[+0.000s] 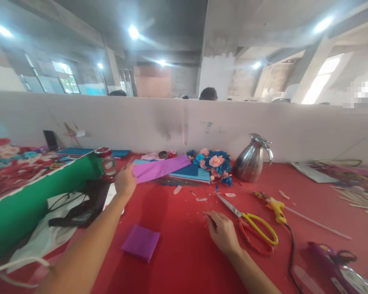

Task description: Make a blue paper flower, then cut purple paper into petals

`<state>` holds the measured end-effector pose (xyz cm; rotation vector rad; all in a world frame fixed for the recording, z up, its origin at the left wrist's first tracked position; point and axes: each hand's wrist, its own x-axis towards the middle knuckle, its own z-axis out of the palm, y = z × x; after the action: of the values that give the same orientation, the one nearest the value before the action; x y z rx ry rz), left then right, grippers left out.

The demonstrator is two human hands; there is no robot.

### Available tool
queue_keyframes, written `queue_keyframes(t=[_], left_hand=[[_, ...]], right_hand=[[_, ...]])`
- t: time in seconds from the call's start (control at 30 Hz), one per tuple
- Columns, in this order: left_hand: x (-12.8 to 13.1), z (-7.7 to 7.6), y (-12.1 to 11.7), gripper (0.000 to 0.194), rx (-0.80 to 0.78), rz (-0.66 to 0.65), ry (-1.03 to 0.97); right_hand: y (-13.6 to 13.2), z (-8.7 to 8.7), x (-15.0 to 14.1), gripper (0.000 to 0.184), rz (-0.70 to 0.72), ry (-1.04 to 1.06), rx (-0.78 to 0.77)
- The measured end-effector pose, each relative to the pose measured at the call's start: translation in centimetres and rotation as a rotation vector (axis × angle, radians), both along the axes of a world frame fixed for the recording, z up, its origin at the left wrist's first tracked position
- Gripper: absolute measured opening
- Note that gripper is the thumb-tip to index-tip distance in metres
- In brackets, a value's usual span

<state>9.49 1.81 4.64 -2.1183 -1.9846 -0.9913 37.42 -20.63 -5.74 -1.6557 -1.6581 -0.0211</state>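
My left hand (126, 179) is closed on one end of a long purple strip (159, 167), which looks like paper or thin cloth. The strip stretches rightward above some blue sheets (199, 174). My right hand (223, 232) is low over the red tabletop with its fingers drawn together; whatever they pinch, if anything, is too small to make out. Just right of that hand lie scissors (241, 214) with one yellow and one red handle. A folded purple piece (141, 243) rests on the table between my forearms.
Blue and pink artificial flowers (216, 161) and a steel jug (251, 159) stand at the back. A yellow glue gun (274, 206) with its cord lies to the right, near a purple device (337, 265). A green divider (43, 192) and a red-lidded jar (106, 165) are left.
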Motion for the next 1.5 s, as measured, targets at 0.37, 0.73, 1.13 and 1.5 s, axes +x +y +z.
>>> queue_keyframes(t=[0.37, 0.73, 1.13, 1.5], left_hand=[[-4.7, -3.4, -6.1, 0.041, -0.244, -0.292, 0.01], [-4.8, -6.7, -16.6, 0.028, -0.402, -0.184, 0.066], [3.0, -5.2, -17.9, 0.031, -0.599, -0.548, -1.143], [6.3, -4.7, -10.4, 0.038, -0.49, -0.44, -0.653]], right_hand=[[-0.6, 0.5, 0.5, 0.023, 0.022, 0.011, -0.014], [-1.3, 2.2, -0.8, 0.02, 0.093, -0.274, -0.151], [0.5, 5.3, -6.0, 0.047, 0.428, 0.629, -0.341], [3.7, 2.2, -2.2, 0.032, 0.148, 1.06, -0.215]])
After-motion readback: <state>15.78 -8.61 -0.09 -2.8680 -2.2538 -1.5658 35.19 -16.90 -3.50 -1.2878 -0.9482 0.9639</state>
